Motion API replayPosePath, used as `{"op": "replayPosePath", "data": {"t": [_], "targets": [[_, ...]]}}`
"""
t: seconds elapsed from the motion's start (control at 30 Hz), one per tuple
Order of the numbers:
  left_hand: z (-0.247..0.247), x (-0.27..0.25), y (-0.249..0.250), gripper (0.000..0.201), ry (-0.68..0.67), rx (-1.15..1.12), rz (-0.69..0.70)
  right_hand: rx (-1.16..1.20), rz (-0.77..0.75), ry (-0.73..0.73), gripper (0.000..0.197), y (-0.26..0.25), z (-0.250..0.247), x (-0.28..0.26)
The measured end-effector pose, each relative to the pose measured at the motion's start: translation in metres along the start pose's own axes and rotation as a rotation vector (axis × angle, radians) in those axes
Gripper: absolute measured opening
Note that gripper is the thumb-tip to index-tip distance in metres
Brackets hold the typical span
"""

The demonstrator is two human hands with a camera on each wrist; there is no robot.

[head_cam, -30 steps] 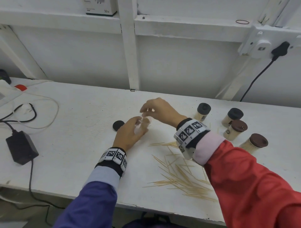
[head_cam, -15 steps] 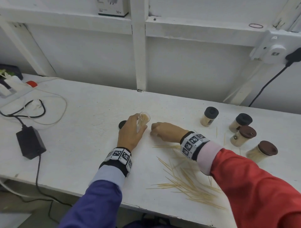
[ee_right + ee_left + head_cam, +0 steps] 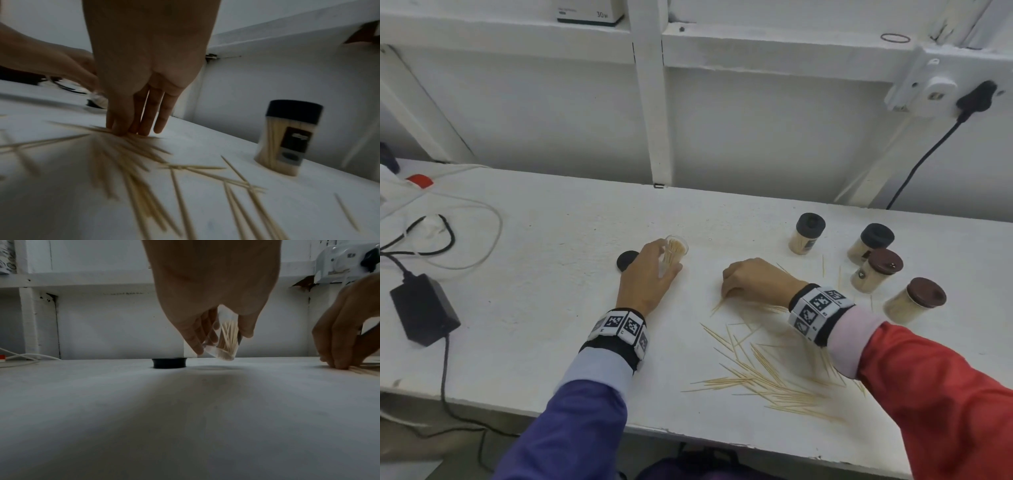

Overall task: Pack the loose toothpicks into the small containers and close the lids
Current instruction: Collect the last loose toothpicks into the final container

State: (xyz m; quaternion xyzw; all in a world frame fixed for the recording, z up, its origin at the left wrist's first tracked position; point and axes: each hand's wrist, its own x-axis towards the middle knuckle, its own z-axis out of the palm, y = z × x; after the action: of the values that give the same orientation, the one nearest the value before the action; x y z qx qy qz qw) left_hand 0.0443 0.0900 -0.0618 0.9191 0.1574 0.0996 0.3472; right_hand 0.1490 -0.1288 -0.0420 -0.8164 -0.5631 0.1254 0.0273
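Left hand grips a clear open container, fingers and thumb wrapped round its wall; container is tilted, lifted just off the tabletop, partly filled with toothpicks, no lid on. Wrist view shows the same: container pinched between fingers and thumb, its base hanging just above the surface. Black lid lies flat on the tabletop just left of that hand, also seen low in the wrist view. Right hand is down on the tabletop, well apart from the left, fingers fairly straight with tips pressed onto the near end of the loose toothpicks; whether any are pinched, cannot tell. Loose toothpicks are scattered on the tabletop under and in front of the right wrist, toward the front edge. Four closed containers stand at right: two with black lids, two with brown lids, all full. Black power adapter with cable sits far left.
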Motion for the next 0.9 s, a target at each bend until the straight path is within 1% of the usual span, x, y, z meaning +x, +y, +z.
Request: {"op": "replayPosePath", "data": {"t": [0.13,0.27,0.4,0.53,0.7,0.77,0.8,0.9], "targets": [[0.000,-0.001,0.001,0.053,-0.011,-0.003,0.004,0.020,0.151,-0.009,0.017,0.019,-0.008,-0.008],[0.001,-0.001,0.001,0.053,-0.022,-0.019,-0.001,0.057,0.222,0.001,0.019,0.030,-0.005,-0.030],[0.002,0.000,0.000,0.055,-0.036,-0.022,-0.004,0.086,0.228,0.034,0.018,0.023,0.008,-0.052],[0.004,0.001,-0.003,0.055,-0.049,-0.021,-0.013,0.131,0.187,0.056,0.018,0.007,0.018,-0.065],[0.004,0.002,-0.004,0.055,-0.054,-0.011,-0.011,0.163,0.164,0.010,0.025,-0.016,0.026,-0.070],[0.004,0.001,-0.004,0.055,-0.056,-0.017,-0.017,0.184,0.163,0.004,0.023,-0.027,0.025,-0.071],[0.004,0.001,-0.004,0.056,-0.056,-0.021,-0.021,0.190,0.172,-0.012,0.030,-0.033,0.024,-0.072],[0.005,0.001,-0.005,0.055,-0.054,-0.026,-0.026,0.177,0.232,-0.084,0.069,-0.047,0.023,-0.076]]}}
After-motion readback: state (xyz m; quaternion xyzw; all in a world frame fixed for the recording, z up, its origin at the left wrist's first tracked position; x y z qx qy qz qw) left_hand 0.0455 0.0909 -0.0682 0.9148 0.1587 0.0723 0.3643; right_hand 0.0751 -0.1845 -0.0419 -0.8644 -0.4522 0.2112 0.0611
